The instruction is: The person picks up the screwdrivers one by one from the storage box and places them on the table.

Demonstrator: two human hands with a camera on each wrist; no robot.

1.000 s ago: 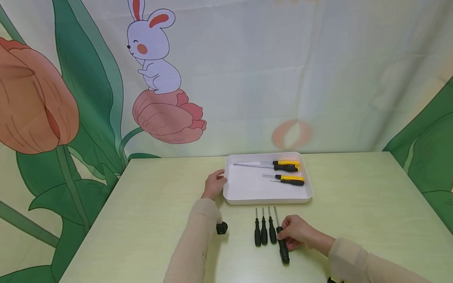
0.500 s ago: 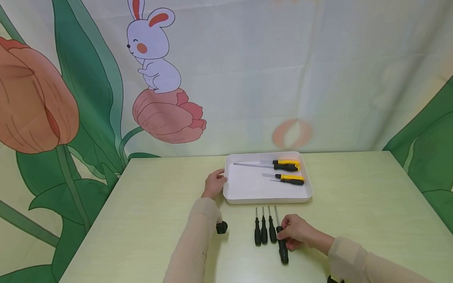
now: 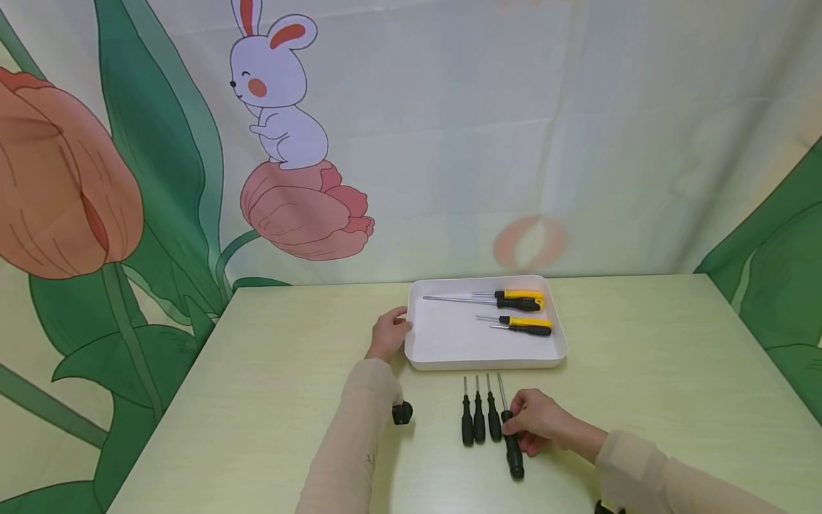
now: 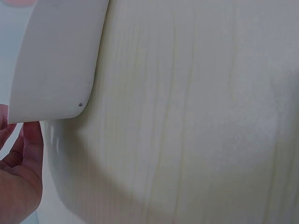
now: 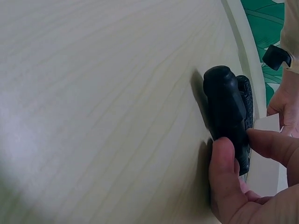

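My left hand [image 3: 389, 334] holds the left end of a white tray [image 3: 449, 346]. In the left wrist view, the fingers [image 4: 32, 140] are at the tray's end wall [image 4: 56, 79]. My right hand [image 3: 539, 422] pinches a black-handled screwdriver [image 3: 514, 457] between thumb and fingers, its shaft pointing toward the tray. The right wrist view shows its thick handle [image 5: 222, 98] close over the table. Just left of it lie three smaller black screwdrivers, side by side: one [image 3: 494, 421], another [image 3: 479, 422] and a third [image 3: 467, 424], shafts pointing the same way.
Inside the tray, toward its right side, lie a long black screwdriver [image 3: 519, 305], a short black one [image 3: 533, 330] and yellow-handled ones, such as the nearer yellow screwdriver [image 3: 529, 323]. The pale table [image 3: 276, 400] ends at a printed curtain [image 3: 437, 143] behind the tray.
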